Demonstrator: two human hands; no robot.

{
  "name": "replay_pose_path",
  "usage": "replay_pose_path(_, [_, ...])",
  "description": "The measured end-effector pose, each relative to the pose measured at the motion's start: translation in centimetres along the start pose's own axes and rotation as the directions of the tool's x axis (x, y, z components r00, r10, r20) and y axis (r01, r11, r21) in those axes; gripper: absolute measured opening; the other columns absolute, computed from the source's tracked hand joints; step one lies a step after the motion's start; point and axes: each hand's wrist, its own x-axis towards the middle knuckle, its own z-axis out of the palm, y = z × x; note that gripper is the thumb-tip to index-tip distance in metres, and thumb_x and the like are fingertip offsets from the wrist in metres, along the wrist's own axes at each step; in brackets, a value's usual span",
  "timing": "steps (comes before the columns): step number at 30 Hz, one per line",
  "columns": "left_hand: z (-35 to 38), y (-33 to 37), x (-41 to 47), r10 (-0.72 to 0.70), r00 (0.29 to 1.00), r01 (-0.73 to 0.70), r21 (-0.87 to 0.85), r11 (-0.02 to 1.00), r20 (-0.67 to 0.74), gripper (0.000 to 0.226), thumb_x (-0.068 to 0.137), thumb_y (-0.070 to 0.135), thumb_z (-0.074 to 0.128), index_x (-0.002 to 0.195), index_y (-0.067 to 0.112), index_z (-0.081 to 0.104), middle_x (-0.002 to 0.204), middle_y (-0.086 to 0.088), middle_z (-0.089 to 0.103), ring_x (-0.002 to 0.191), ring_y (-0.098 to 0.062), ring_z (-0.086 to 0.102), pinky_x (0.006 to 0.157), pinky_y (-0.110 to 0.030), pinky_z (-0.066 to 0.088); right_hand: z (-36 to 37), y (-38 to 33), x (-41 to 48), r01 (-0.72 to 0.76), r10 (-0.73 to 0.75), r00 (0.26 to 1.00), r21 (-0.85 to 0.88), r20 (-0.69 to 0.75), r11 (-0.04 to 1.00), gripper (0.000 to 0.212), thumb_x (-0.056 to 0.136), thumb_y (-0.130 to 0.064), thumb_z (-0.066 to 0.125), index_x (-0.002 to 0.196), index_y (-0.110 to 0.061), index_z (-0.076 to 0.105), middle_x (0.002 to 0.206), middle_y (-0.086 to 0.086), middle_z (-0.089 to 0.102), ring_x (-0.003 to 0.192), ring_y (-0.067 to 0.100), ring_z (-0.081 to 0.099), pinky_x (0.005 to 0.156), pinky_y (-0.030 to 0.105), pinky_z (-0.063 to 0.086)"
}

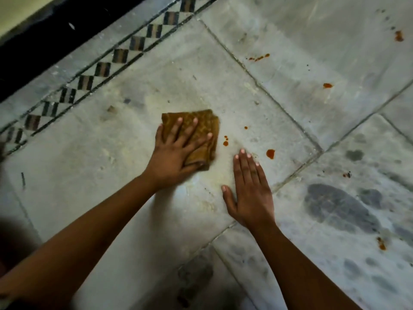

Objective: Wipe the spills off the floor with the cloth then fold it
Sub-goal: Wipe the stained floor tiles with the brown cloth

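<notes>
The pale stone floor [107,175] is the job, and its right side carries most of the red spotting. The right hand [250,189] lies flat on bare floor, fingers straight and together, holding nothing; it looks like a prop for leaning. The left hand [176,151] presses the cloth [201,121] down with fingers spread and straight, not gripping it. That brown cloth sits squarish under the palm, just left of the nearest spills. I'd sweep it rightward under even pressure, over the small drops [225,143], then the bigger blot [270,153] near the right fingertips, lifting rather than smearing. The farther spots [327,85] lie well apart and want a longer reach.
</notes>
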Motion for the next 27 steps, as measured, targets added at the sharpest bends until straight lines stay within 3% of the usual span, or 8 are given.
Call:
replay_pose_path(2, [-0.1, -2.3, -1.0, -0.031, 0.999, 0.031, 0.019, 0.999, 0.01, 0.07, 0.083, 0.07, 0.021, 0.146, 0.04, 0.01, 0.158, -0.007, 0.014, 0.144, -0.034, 0.008, 0.111, -0.06, 0.0, 0.0, 0.0, 0.0, -0.005, 0.005, 1.0, 0.003, 0.0, 1.0, 0.07, 0.092, -0.045, 0.032, 0.148, -0.004, 0.018, 0.156, 0.014, 0.014, 0.145, 0.022, 0.01, 0.118, 0.036, 0.011])
replay_pose_path(8, [-1.9, -5.0, 9.6, -0.426, 0.905, 0.425, -0.08, 0.902, -0.001, 0.07, 0.087, 0.066, 0.027, 0.149, 0.037, 0.012, 0.16, -0.006, 0.001, 0.146, -0.029, -0.003, 0.11, -0.062, -0.007, 0.2, -0.1, 0.0, 0.0, 0.0, 1.0, -0.002, -0.023, 1.0, 0.069, 0.092, -0.044, 0.034, 0.147, -0.004, 0.02, 0.155, 0.015, 0.017, 0.145, 0.023, 0.012, 0.117, 0.037, 0.014])
replay_pose_path(11, [-1.9, -1.9, 12.7, -0.299, 0.954, 0.299, -0.042, 0.953, 0.0, 0.068, 0.089, 0.064, 0.027, 0.149, 0.037, 0.009, 0.16, -0.001, 0.0, 0.147, -0.026, -0.004, 0.11, -0.063, -0.008, 0.2, -0.1, 0.0, -0.004, 0.004, 1.0, -0.031, -0.019, 1.0, 0.069, 0.092, -0.045, 0.032, 0.147, -0.004, 0.02, 0.155, 0.014, 0.016, 0.145, 0.024, 0.012, 0.117, 0.038, 0.015])
replay_pose_path(16, [-0.1, -0.5, 4.0, 0.144, 0.989, -0.143, 0.048, 0.989, -0.035, 0.071, 0.083, 0.065, 0.028, 0.147, 0.038, 0.013, 0.159, -0.004, 0.013, 0.146, -0.028, 0.008, 0.112, -0.061, 0.002, 0.4, 0.0, 0.2, 0.0, -0.002, 0.999, -0.037, -0.046, 0.999, 0.07, 0.091, -0.045, 0.034, 0.146, -0.003, 0.024, 0.154, 0.016, 0.019, 0.144, 0.024, 0.014, 0.116, 0.038, 0.014])
replay_pose_path(18, [-0.1, -2.6, 1.9, 0.1, 0.994, -0.097, 0.053, 0.994, -0.04, 0.073, 0.081, 0.062, 0.033, 0.146, 0.039, 0.01, 0.157, -0.006, 0.016, 0.145, -0.029, 0.013, 0.112, -0.058, 0.003, 0.4, 0.0, 0.1, 0.002, -0.003, 0.998, -0.022, -0.061, 1.0, 0.071, 0.091, -0.045, 0.034, 0.146, -0.002, 0.023, 0.154, 0.015, 0.019, 0.144, 0.024, 0.014, 0.116, 0.038, 0.015])
replay_pose_path(23, [-1.4, -3.3, 9.2, -0.275, 0.96, 0.274, -0.024, 0.961, -0.053, 0.078, 0.082, 0.066, 0.027, 0.15, 0.029, 0.015, 0.159, -0.006, 0.011, 0.146, -0.031, 0.006, 0.111, -0.061, -0.001, 0.6, 0.2, 0.0, 0.015, -0.014, 0.995, 0.007, -0.096, 1.0, 0.071, 0.092, -0.044, 0.035, 0.147, -0.003, 0.021, 0.155, 0.015, 0.018, 0.144, 0.023, 0.013, 0.117, 0.038, 0.015])
replay_pose_path(25, [-1.8, -1.2, 12.5, -0.291, 0.956, 0.29, -0.042, 0.956, -0.027, 0.078, 0.082, 0.065, 0.025, 0.15, 0.029, 0.011, 0.16, -0.003, 0.005, 0.146, -0.03, 0.001, 0.11, -0.062, -0.005, 0.8, 0.2, -0.1, 0.019, -0.017, 0.993, 0.019, -0.117, 1.0, 0.071, 0.092, -0.042, 0.036, 0.147, -0.002, 0.018, 0.155, 0.015, 0.016, 0.145, 0.024, 0.011, 0.117, 0.037, 0.013])
replay_pose_path(27, [-1.6, 1.9, 12.8, -0.176, 0.984, 0.176, -0.032, 0.984, -0.01, 0.078, 0.081, 0.066, 0.023, 0.15, 0.031, 0.012, 0.16, -0.001, 0.003, 0.146, -0.028, -0.001, 0.111, -0.06, -0.006, 0.7, 0.2, -0.2, 0.013, -0.009, 0.988, 0.024, -0.155, 1.0, 0.071, 0.091, -0.04, 0.038, 0.147, -0.003, 0.014, 0.156, 0.014, 0.013, 0.145, 0.023, 0.009, 0.118, 0.036, 0.009])
